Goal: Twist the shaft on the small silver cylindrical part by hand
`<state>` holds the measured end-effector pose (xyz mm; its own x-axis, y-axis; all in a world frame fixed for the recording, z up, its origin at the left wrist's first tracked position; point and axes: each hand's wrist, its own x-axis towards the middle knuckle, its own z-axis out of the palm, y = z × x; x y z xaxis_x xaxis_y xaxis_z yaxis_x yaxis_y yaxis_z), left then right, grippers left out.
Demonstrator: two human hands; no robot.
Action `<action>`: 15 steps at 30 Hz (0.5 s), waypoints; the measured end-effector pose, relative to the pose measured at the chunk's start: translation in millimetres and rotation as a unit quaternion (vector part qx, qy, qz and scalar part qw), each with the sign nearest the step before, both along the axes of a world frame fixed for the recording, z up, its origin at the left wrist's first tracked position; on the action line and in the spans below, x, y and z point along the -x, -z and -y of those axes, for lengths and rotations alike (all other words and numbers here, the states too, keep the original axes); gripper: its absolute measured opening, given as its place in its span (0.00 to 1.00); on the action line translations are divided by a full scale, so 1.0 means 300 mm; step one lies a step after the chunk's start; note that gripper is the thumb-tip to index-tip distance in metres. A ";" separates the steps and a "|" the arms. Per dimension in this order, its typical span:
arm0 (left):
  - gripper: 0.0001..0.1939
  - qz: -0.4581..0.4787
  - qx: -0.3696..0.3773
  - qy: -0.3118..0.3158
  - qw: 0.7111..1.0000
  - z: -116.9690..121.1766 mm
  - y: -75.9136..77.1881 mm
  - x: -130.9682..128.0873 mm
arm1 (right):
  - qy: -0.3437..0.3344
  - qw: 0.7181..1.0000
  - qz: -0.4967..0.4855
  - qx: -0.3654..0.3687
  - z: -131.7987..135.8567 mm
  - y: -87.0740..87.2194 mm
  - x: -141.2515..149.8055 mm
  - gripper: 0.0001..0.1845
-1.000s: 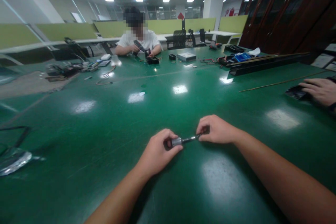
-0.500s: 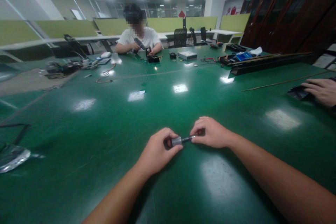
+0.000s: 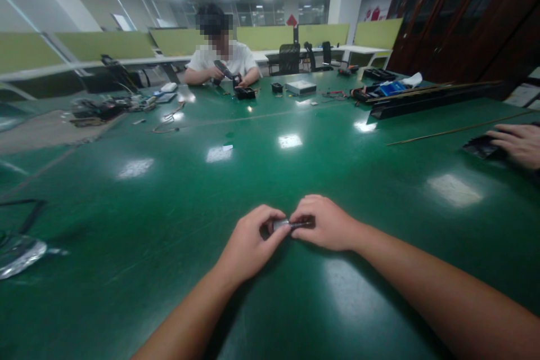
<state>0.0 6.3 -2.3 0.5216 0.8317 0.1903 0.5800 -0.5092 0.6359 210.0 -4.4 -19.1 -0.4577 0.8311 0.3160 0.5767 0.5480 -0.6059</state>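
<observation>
My left hand (image 3: 248,244) is closed around a small silver metal cylinder (image 3: 280,225) just above the green table (image 3: 169,191). A thin dark rod (image 3: 300,225) sticks out of the cylinder toward the right. My right hand (image 3: 327,224) pinches that rod, with its fingertips nearly touching the left hand's. Most of the rod is hidden under the right fingers.
A person in a white shirt (image 3: 221,59) works with a tool at the far side. Another person's hand (image 3: 517,143) rests on a dark object (image 3: 481,148) at the right edge. Long black rails (image 3: 426,100), a grey box (image 3: 300,88), cables (image 3: 166,122) and a foil bag (image 3: 19,250) lie around.
My right hand has slid left along the rod toward my left hand, so less of the rod shows. Both hands sit slightly lower in view.
</observation>
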 end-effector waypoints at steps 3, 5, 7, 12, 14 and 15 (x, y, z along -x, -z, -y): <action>0.09 -0.005 0.011 0.004 1.000 0.002 -0.005 0.000 | 0.002 1.000 -0.005 0.008 0.003 -0.005 -0.002 0.10; 0.09 -0.008 0.017 0.008 1.000 0.005 -0.009 0.000 | 0.003 1.000 -0.007 0.012 0.004 -0.007 -0.005 0.11; 0.09 -0.008 0.018 0.009 1.000 0.007 -0.011 -0.001 | 0.001 1.000 -0.008 0.014 0.005 -0.009 -0.008 0.11; 0.08 -0.005 0.021 0.008 1.000 0.004 -0.004 0.002 | 0.001 1.000 -0.005 0.020 0.007 -0.014 -0.009 0.11; 0.08 -0.007 0.018 0.005 1.000 0.002 0.000 0.005 | 0.000 1.000 -0.003 0.022 0.007 -0.014 -0.009 0.11; 0.08 -0.008 0.017 0.004 1.000 0.002 0.001 0.006 | -0.001 1.000 -0.003 0.023 0.006 -0.014 -0.009 0.11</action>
